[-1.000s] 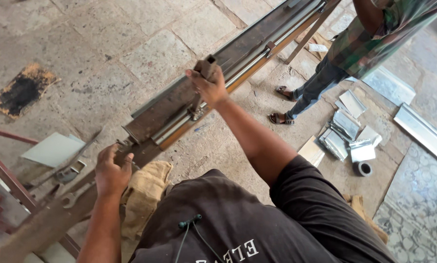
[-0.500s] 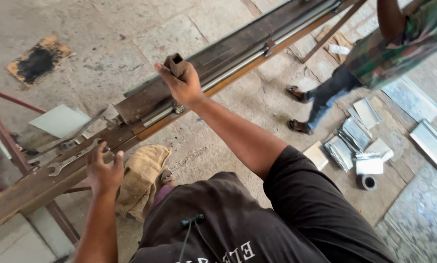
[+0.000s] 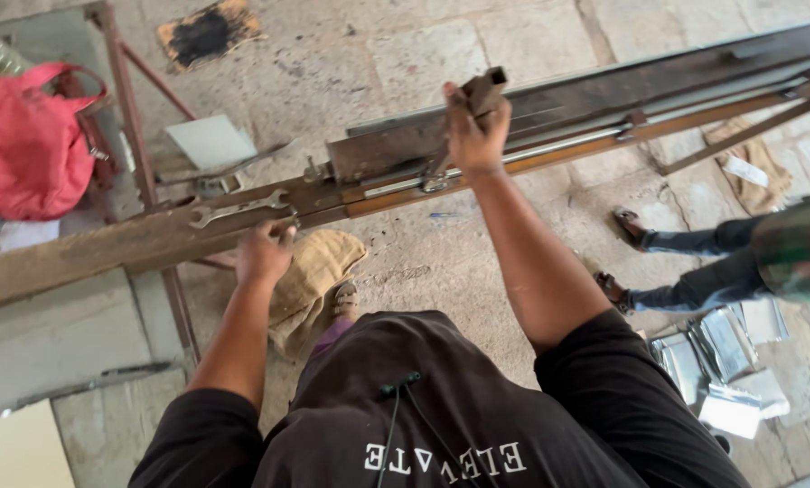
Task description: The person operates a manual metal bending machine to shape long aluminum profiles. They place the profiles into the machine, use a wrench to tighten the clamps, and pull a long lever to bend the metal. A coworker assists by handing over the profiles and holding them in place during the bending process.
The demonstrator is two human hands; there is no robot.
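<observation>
A long rusty metal frame [image 3: 603,99] runs slantwise across the view, carried on thin reddish steel legs [image 3: 143,154]. On its wooden-looking left stretch lies 1 open-ended spanner [image 3: 238,210], flat along the beam. Below is a floor of rough stone slabs [image 3: 405,54]. Directly on the floor lie a crumpled tan sack [image 3: 319,271] under the frame, a flat board with a black patch [image 3: 208,32] at the top, a pale square sheet [image 3: 210,140], a second tan cloth [image 3: 748,158] at right, and a heap of shiny metal sheets [image 3: 721,361] at lower right.
</observation>
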